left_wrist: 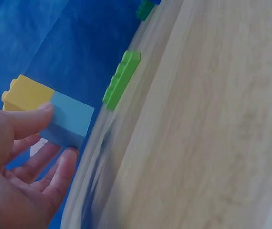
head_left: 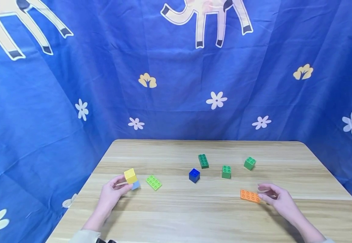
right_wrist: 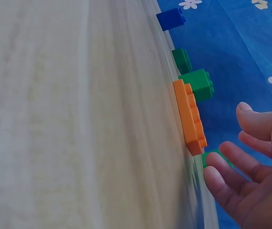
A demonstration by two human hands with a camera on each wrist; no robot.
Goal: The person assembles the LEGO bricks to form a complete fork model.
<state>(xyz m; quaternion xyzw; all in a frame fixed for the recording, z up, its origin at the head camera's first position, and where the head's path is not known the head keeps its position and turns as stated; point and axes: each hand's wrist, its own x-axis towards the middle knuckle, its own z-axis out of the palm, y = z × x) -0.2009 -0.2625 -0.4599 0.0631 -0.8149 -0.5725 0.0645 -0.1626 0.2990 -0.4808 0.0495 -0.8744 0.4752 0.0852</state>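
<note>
My left hand (head_left: 110, 193) pinches a stack of two bricks between thumb and fingers. The yellow brick (head_left: 130, 175) is on top and the light blue brick (head_left: 135, 185) is joined beneath it; in the left wrist view the thumb lies across the seam of the pair. Just right of this stack, a flat lime green brick (head_left: 154, 182) lies studs up. At the right, my right hand (head_left: 277, 199) hovers beside the end of a flat orange brick (head_left: 250, 196). Its fingers (right_wrist: 240, 164) are loosely bent and spread from the thumb, with nothing between them.
Farther back on the wooden table (head_left: 176, 216) stand a dark blue brick (head_left: 194, 175), a long dark green brick (head_left: 203, 161) and two green bricks, one nearer (head_left: 226, 171) and one to the right (head_left: 250, 163). A blue patterned cloth (head_left: 176, 87) hangs behind the table.
</note>
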